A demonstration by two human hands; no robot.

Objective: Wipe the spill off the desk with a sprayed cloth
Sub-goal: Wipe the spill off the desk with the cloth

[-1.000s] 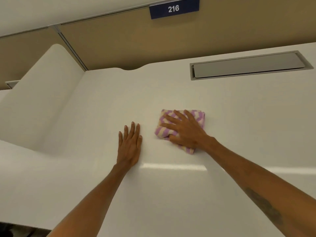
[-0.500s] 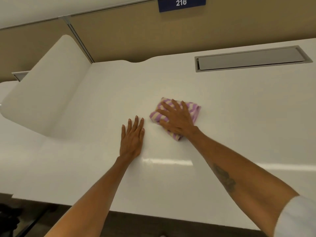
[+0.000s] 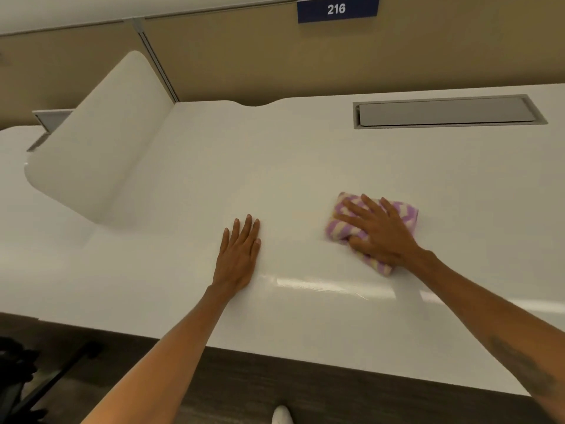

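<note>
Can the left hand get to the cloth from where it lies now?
Probably yes. The left hand lies flat on the desk, only bare surface before the cloth, which the right hand covers.

office | numbered partition sign (image 3: pixel 337 9) | white desk (image 3: pixel 275 166) with cable hatch (image 3: pixel 446 113)

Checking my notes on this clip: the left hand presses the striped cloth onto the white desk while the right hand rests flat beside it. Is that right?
Not quite: the hands are swapped. In the head view the right hand presses the striped cloth onto the white desk, while the left hand rests flat beside it.
</note>
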